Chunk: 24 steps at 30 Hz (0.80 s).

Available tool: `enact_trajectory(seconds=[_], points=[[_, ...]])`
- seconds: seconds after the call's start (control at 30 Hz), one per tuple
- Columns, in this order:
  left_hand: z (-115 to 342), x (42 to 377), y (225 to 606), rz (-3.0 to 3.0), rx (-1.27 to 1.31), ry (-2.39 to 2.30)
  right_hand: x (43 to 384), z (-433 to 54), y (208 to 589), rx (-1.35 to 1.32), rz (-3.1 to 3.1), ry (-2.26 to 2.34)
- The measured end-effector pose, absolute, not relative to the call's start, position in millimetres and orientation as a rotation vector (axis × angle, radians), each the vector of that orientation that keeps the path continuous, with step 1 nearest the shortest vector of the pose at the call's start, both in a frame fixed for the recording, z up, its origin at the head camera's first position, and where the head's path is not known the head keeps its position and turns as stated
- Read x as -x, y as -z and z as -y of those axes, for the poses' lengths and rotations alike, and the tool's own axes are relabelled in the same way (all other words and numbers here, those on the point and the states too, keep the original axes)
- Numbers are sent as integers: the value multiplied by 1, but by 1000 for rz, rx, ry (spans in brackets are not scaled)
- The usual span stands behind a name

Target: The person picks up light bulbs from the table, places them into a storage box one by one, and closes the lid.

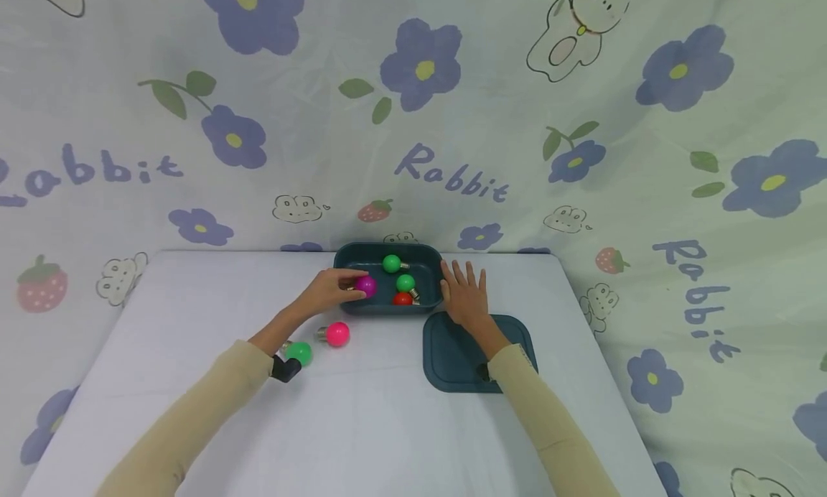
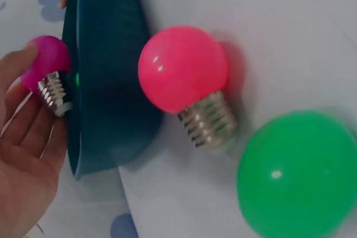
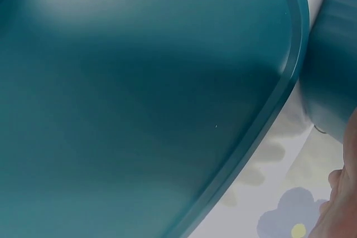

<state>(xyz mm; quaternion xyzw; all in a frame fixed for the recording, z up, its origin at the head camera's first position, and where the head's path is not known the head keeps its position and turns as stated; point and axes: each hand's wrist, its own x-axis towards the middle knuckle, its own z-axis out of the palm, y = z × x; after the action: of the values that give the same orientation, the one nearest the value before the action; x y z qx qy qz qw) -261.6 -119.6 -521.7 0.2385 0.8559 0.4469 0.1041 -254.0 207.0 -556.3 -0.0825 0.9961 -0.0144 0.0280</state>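
Observation:
In the head view my left hand [image 1: 332, 290] pinches a purple light bulb [image 1: 365, 286] over the left end of a dark teal box [image 1: 388, 309]. The left wrist view shows the purple bulb [image 2: 51, 62] between thumb and fingers, its metal screw base pointing down beside the box wall [image 2: 111, 82]. Inside the box lie two green bulbs [image 1: 392, 263] and a red bulb [image 1: 403, 298]. My right hand [image 1: 465, 296] has its fingers spread and touches the box's right end. A teal lid [image 1: 452, 360] lies beneath the right wrist.
On the white table [image 1: 375, 425], a pink bulb [image 1: 338, 334] lies in front of the box, with a green bulb [image 1: 300, 353] nearer the left wrist. A curtain printed with flowers and rabbits [image 1: 310, 123] hangs behind the table.

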Motion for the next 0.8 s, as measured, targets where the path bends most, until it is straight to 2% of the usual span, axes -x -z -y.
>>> enact_trajectory(seconds=[0.8], points=[[78,286,536,-2520,-753,-968,254,-208,555,257,-3073,94]])
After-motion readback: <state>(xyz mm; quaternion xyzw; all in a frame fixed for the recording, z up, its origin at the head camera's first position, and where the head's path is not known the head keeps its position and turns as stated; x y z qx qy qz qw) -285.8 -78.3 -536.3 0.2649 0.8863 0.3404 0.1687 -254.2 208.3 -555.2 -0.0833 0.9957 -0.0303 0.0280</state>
